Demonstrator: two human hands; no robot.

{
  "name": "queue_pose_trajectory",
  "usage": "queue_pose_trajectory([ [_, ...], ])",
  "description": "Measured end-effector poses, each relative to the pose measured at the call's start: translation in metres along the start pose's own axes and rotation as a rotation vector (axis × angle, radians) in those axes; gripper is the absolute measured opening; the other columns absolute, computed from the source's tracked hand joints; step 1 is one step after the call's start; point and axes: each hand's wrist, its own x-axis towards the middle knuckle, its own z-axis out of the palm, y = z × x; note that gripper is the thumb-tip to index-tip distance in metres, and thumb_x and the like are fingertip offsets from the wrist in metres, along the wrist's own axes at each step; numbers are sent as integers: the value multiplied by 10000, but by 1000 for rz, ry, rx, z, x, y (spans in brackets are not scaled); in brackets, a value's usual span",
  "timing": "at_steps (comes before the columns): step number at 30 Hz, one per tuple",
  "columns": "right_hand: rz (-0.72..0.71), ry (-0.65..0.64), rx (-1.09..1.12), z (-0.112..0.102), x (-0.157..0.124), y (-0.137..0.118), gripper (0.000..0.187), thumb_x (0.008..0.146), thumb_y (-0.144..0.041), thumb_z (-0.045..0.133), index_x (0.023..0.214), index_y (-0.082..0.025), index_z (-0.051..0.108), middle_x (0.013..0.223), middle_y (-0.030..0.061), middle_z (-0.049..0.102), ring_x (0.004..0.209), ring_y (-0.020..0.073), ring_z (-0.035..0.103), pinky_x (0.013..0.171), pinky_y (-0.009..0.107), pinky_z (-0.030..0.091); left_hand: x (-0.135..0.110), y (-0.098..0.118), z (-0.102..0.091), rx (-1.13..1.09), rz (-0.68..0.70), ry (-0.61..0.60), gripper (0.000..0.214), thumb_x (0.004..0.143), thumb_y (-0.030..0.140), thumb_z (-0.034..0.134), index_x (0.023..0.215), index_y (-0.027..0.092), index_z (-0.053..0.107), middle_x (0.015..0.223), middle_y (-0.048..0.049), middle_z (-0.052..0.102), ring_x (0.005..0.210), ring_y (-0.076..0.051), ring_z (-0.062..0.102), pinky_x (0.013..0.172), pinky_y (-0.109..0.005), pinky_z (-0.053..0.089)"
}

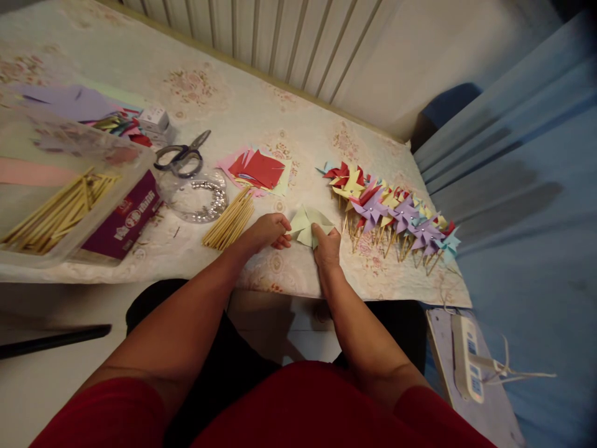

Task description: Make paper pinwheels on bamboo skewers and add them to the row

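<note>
Pale green paper [303,221], one piece, partly folded — held over the floral tablecloth [252,274], between both hands; one corner points left, another right past the thumb, long axis hard to tell from where I stand. Right hand [327,244]: gripping the paper, thumb on top. Left hand [276,230]: fingers at the left corner — pinch unclear.

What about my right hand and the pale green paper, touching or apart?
Touching; head view shows your right hand holding the pale green paper, thumb on top.
</note>
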Motion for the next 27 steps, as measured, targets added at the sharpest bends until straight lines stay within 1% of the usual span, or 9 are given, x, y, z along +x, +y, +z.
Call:
queue_pose_trajectory([
  [9, -1, 3, 3, 0, 0, 3, 304, 725, -343, 756, 952, -152, 691, 915, 24, 738, 751, 146, 660, 731, 285, 537, -2, 2, 0, -5, 2, -17, 103, 794, 95, 543, 865, 166, 519, 706, -34, 677, 580, -133, 672, 528, -203, 451],
  [13, -14, 0, -28, -1, 2, 4, 319, 728, -351, 748, 969, -152, 688, 926, 29, 740, 784, 155, 665, 761, 297, 541, 0, 1, 0, -29, -16, -17, 106, 791, 81, 548, 860, 157, 521, 727, -49, 683, 601, -151, 686, 569, -236, 499],
  [19, 1, 15, -41, -1, 1, 2, 337, 711, -369, 760, 949, -145, 680, 863, 19, 730, 728, 146, 643, 708, 277, 529, -2, 3, 1, -16, -12, -21, 95, 804, 86, 546, 853, 163, 522, 702, -33, 681, 620, -152, 690, 642, -270, 538],
  [23, 11, 19, -29, 0, -1, -1, 330, 705, -362, 762, 938, -144, 677, 836, 14, 722, 700, 141, 636, 677, 269, 524, -5, 5, 1, -3, -2, -29, 88, 814, 81, 523, 834, 167, 519, 671, -23, 668, 603, -146, 685, 619, -255, 527],
  [27, 9, 9, -19, 1, -2, -2, 325, 707, -363, 759, 936, -147, 677, 868, 23, 729, 738, 151, 653, 723, 289, 540, -6, 4, 1, 10, -2, -47, 81, 805, 91, 539, 843, 162, 544, 686, -31, 680, 615, -152, 690, 613, -253, 524],
])
